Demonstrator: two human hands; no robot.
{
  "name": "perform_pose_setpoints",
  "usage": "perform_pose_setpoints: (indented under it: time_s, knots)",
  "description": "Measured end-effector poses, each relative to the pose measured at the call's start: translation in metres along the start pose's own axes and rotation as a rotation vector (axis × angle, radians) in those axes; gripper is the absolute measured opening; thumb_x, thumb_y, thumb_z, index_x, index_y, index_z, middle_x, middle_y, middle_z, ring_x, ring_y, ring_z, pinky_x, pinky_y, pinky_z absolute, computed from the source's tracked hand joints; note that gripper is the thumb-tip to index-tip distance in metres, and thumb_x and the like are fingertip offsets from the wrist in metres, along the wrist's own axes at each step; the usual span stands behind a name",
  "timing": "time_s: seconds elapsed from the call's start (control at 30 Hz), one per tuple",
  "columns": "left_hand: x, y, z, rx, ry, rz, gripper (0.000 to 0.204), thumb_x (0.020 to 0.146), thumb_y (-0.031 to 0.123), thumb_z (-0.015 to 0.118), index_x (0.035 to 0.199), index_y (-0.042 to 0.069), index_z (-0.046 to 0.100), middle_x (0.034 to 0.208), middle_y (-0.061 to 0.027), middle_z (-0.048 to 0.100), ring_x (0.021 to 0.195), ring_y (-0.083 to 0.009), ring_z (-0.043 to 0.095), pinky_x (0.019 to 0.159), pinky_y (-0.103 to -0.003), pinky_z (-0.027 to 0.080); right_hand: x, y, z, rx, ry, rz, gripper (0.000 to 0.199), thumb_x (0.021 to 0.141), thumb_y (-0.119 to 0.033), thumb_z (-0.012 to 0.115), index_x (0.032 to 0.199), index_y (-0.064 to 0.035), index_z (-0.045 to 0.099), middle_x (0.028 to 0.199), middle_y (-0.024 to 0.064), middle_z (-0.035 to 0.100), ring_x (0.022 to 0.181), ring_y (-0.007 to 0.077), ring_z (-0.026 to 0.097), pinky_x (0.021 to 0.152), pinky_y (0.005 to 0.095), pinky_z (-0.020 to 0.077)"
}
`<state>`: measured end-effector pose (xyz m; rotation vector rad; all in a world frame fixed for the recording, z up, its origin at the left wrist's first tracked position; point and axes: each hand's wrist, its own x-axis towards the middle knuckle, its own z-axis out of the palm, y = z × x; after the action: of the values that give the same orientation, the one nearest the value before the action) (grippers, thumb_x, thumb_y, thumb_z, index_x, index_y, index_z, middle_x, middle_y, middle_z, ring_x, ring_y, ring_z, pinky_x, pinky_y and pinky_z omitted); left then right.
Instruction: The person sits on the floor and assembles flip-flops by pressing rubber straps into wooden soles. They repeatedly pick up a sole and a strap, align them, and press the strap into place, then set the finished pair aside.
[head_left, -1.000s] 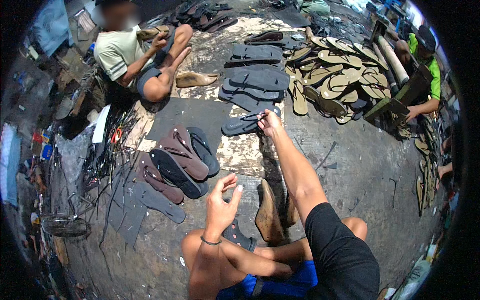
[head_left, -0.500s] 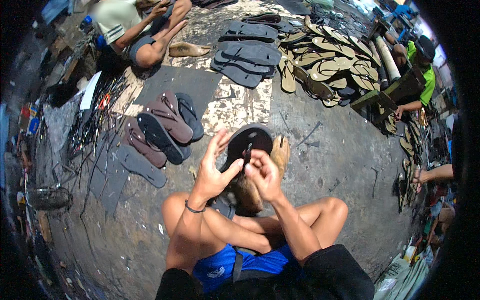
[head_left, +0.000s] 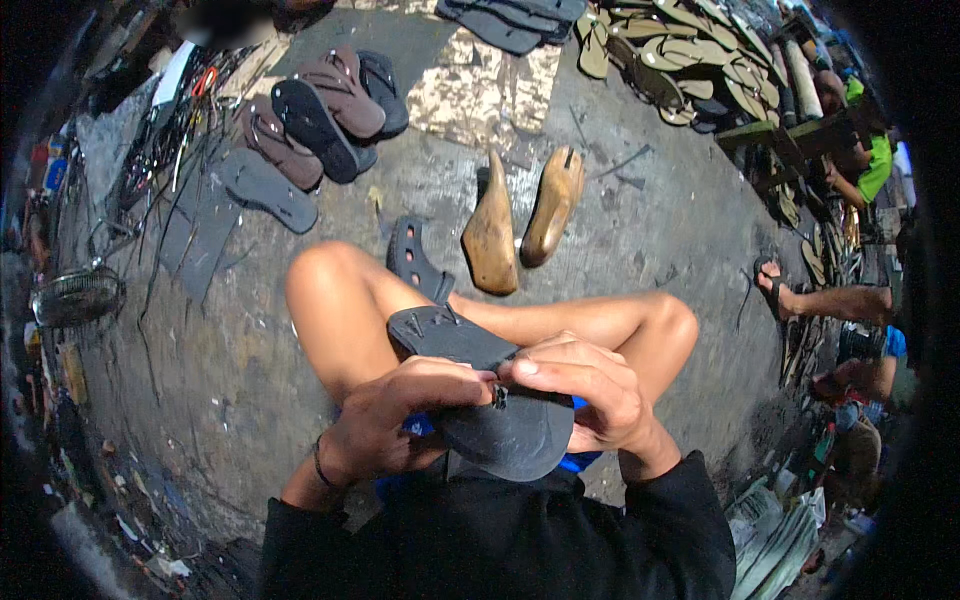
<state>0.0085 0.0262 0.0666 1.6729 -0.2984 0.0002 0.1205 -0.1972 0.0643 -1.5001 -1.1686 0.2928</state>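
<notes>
Close to my body I hold a black flip-flop (head_left: 508, 444) with both hands, its broad rounded end toward me and its other end pointing away over my crossed legs. My left hand (head_left: 405, 405) is closed round one edge, and my right hand (head_left: 595, 390) grips the opposite edge. The fingertips of both meet at the middle of the sole, around a small black piece, perhaps the strap's end. My fingers hide much of the strap. Beyond my shins, two wooden foot forms lie on the floor, a left form (head_left: 492, 240) and a right form (head_left: 553, 205).
A dark clog with holes (head_left: 413, 262) stands by my left knee. Brown and black flip-flops (head_left: 335, 110) lie at the far left, near loose strips and a dark fan (head_left: 78, 294). Tan flip-flops (head_left: 665, 50) are heaped at the far right, beside a co-worker's green sleeve (head_left: 877, 170).
The flip-flop has come off the wooden form and moved toward my body, and both hands now grip its sides. My view has tilted down, and the two forms lie bare on the floor.
</notes>
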Motion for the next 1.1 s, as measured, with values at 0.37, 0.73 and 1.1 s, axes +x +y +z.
perform_pose_setpoints:
  time_s: [0.37, 0.73, 1.1]
  knots:
    - [-0.015, 0.015, 0.003, 0.162, 0.016, -0.015, 0.067, 0.063, 0.000, 0.078, 0.128, 0.004, 0.059, 0.117, -0.0119, 0.067, 0.104, -0.0270, 0.065, 0.093, -0.036, 0.051, -0.007, -0.007, 0.022, -0.124, 0.003, -0.099, 0.037, 0.078, -0.015, 0.073, 0.112, -0.0019, 0.069, 0.109, 0.0127, 0.066, 0.096, 0.0282, 0.068, 0.079, 0.0377, 0.0544]
    - [-0.026, 0.005, 0.002, -0.005, 0.075, -0.097, 0.047, 0.071, 0.003, 0.073, 0.117, 0.004, 0.061, 0.116, -0.0112, 0.065, 0.105, -0.0310, 0.065, 0.094, -0.039, 0.050, -0.003, 0.002, 0.029, -0.173, 0.067, -0.118, 0.033, 0.073, -0.020, 0.077, 0.101, -0.0037, 0.070, 0.108, 0.0130, 0.067, 0.091, 0.0270, 0.068, 0.078, 0.0365, 0.0542]
    - [-0.015, -0.007, 0.010, 0.283, 0.243, -0.055, 0.043, 0.069, -0.005, 0.071, 0.111, 0.002, 0.063, 0.110, -0.0121, 0.067, 0.106, -0.0266, 0.066, 0.090, -0.037, 0.052, 0.007, 0.025, 0.013, 0.065, -0.106, 0.085, 0.033, 0.075, -0.019, 0.076, 0.101, -0.0012, 0.066, 0.105, 0.0097, 0.065, 0.117, 0.0315, 0.058, 0.104, 0.0476, 0.0396]
